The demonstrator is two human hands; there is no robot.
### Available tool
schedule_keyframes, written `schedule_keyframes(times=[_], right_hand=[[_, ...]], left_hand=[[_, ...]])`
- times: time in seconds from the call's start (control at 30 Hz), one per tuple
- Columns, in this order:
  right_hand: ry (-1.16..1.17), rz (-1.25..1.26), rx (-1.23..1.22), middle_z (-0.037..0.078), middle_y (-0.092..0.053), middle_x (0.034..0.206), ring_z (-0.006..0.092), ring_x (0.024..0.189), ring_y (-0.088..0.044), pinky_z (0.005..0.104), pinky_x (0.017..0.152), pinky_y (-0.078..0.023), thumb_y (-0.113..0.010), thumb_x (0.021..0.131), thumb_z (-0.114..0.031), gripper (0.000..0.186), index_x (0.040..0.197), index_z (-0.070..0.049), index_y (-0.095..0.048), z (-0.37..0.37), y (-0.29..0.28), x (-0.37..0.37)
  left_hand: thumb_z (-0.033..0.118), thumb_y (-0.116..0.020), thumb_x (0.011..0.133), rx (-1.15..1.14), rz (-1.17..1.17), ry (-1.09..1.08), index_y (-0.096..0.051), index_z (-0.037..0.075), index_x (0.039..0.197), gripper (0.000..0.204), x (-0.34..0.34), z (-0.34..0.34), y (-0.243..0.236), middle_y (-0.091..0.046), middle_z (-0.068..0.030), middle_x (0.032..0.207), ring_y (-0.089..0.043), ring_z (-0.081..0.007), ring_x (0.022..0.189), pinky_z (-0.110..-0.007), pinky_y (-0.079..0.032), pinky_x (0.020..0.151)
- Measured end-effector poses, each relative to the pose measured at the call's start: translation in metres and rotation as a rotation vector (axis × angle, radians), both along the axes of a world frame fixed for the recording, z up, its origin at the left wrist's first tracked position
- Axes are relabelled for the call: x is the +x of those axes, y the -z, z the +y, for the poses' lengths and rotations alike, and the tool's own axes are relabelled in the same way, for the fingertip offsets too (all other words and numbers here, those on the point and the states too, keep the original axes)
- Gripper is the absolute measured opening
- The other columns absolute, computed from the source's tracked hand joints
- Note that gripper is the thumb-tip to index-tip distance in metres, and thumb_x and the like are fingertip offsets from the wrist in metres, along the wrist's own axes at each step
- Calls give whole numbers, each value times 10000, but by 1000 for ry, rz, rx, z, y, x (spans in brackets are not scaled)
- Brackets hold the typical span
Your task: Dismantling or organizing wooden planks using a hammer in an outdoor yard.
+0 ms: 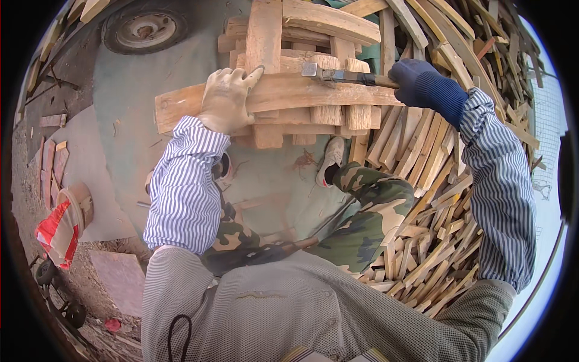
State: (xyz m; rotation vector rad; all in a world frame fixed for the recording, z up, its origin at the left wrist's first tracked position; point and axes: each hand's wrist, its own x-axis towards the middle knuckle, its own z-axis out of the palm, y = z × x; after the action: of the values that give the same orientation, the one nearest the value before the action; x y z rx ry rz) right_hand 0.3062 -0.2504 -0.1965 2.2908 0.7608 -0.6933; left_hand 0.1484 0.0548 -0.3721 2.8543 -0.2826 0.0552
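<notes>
My left hand (226,99), in a cream glove, grips a long, slightly curved wooden board (301,90) near its left end. Its index finger points out along the upper edge. A hammer (353,77) with a square metal head is held by my right hand (416,81), which wears a dark blue glove. The hammer lies level over the board, its head toward the left; whether it touches the wood I cannot tell. Under and behind the board is a stack of crossed wooden blocks (292,45), with an upright-looking plank (263,33) across it.
Heaped wooden slats (437,235) fill the right side. A wheel (145,30) lies at the far left. Nearer on the left stand a bucket (81,202) with a red-and-white bag (57,235) and a flat panel (117,280). My shoe (332,160) is beneath the stack's near edge.
</notes>
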Motion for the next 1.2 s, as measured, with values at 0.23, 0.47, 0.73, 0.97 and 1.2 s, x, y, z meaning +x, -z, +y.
schedule_keyframes(times=[0.23,0.47,0.73,0.97,1.2], right_hand=[[339,169,110,198,-704,876,374,915,-689,463,872,-519,-677,821,-134,172,964,-39,-688,-56,-15,-21],[323,149,398,214,-682,825,406,809,-679,468,739,-539,-693,790,-165,155,869,-32,-682,-144,84,8],[911,284,719,68,-623,624,140,485,-593,337,491,-491,-714,805,-171,196,841,18,-679,-126,92,-50],[846,212,739,72,-607,617,138,482,-598,325,470,-487,-688,785,-99,124,812,14,-647,-94,9,-60],[78,-51,108,204,-724,880,308,865,-726,428,806,-579,-629,802,-124,214,955,-25,-742,-37,-4,-3]], left_hand=[[327,-925,588,-50,105,48,-470,163,1508,1039,4,-1,-12,-591,-102,1268,-539,-299,1230,-440,-411,1082],[332,-923,591,-87,167,31,-449,162,1528,1064,4,6,-10,-593,-107,1280,-538,-302,1239,-451,-400,1101],[350,-916,611,-42,204,21,-416,144,1540,1075,8,9,-16,-567,-135,1336,-493,-318,1302,-468,-357,1156],[376,-924,634,146,163,-18,-307,178,1591,1155,0,-11,-16,-463,-135,1499,-410,-352,1413,-526,-265,1222],[242,-853,710,189,159,-37,-295,191,1599,1050,-4,-8,-8,-433,-146,1535,-397,-363,1428,-537,-255,1224]])
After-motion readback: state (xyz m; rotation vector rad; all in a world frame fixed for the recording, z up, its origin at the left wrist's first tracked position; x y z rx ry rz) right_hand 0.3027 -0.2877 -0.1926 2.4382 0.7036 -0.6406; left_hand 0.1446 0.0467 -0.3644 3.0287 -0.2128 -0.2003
